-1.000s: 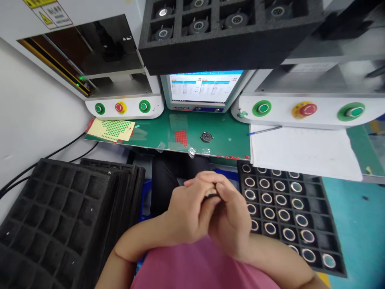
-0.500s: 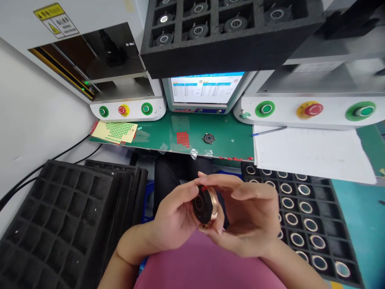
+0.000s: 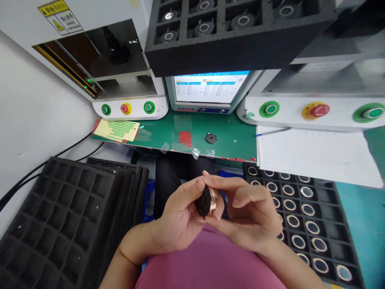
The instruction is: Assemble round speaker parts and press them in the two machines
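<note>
Between my two hands, just in front of my body, is a round watch case with a black back and a rose-gold rim, tilted on edge. My left hand grips it from the left, thumb at its top edge. My right hand holds its right side with the fingertips at the top and the thumb low down. Part of the case is hidden by the fingers. Beyond the hands, another watch case lies back up on the green bench, beside a sheet of small red stickers.
A foam tray of watch cases sits high in front of a monitor. Machines with buttons flank it. Stacked black trays stand left; a tray of round rings is right, below papers and a pen. A yellow sticker sheet lies left.
The watch case has turned more edge-on, so its black back shows less. Both hands stay on it, the right fingers drawn slightly closer. The view has shifted a little.
</note>
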The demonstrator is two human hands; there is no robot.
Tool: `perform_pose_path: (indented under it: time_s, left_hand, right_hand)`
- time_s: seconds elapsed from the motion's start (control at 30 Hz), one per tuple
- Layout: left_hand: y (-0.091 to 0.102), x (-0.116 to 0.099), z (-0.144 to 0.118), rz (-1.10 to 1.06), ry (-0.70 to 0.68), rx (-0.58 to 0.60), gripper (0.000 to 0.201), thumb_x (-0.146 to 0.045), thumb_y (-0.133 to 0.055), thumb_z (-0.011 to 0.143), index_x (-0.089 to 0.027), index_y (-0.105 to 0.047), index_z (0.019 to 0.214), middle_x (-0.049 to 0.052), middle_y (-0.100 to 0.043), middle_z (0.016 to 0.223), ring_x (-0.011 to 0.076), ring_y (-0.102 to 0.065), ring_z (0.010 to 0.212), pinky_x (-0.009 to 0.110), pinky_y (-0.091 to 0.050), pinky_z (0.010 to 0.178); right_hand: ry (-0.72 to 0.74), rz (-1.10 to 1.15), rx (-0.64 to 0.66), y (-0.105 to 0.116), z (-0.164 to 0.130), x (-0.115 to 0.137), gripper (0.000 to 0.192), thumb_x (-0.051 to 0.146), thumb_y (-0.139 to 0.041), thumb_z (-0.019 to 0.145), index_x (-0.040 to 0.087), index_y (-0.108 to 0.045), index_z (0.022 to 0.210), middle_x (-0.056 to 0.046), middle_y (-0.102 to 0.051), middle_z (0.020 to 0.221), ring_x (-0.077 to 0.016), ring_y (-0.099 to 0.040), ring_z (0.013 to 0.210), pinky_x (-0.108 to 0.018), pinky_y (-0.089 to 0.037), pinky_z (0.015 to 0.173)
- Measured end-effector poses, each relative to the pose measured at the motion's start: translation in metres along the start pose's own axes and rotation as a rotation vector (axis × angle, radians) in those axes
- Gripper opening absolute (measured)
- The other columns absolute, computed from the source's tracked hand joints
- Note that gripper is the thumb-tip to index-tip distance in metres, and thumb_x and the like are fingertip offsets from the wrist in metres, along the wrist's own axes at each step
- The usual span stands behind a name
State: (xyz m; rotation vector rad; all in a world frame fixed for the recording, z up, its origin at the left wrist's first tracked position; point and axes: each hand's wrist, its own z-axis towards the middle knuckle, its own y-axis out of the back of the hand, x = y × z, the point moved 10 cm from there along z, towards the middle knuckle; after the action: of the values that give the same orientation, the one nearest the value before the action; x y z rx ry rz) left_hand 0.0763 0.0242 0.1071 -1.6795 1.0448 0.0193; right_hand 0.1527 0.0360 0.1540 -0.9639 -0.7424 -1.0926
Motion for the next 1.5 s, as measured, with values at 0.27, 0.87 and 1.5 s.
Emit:
perform_pose_path:
  time_s: [0.27,0.87,1.5]
  left_hand:
    - [-0.001,0.001,0.0,-0.055,0.022,0.0,0.036,-0.042,-0.069,0.081,-0.014,-0.055,0.063,0.0,-0.05,0.057,0.0083,-0.037,0.051,0.022,-0.031,0.051]
    - [-0.016,0.008,-0.003,-0.016,0.031,0.141,0.039,-0.047,-0.06,0.087,-0.015,-0.054,0.065,0.003,-0.049,0.06,0.0106,-0.039,0.055,0.024,-0.029,0.053]
    - [0.024,0.016,0.053,0.215,0.03,-0.042,0.045,-0.053,-0.067,0.08,-0.014,-0.054,0.064,0.002,-0.052,0.062,0.0105,-0.046,0.06,0.021,-0.038,0.058]
  right_hand:
    - [-0.002,-0.064,0.027,0.001,0.003,0.0,0.037,0.006,-0.084,0.063,0.025,-0.056,0.079,-0.004,-0.075,0.108,-0.0246,-0.074,0.094,-0.048,-0.062,0.09]
    - [-0.023,0.055,0.058,0.001,-0.004,-0.002,0.055,0.01,-0.082,0.071,0.034,-0.058,0.114,-0.003,-0.067,0.12,-0.0238,-0.072,0.1,-0.047,-0.06,0.093]
    - [0.05,0.017,-0.08,0.028,-0.009,-0.05,0.055,0.007,-0.073,0.08,0.03,-0.048,0.122,-0.007,-0.061,0.125,-0.0191,-0.062,0.12,-0.037,-0.054,0.101]
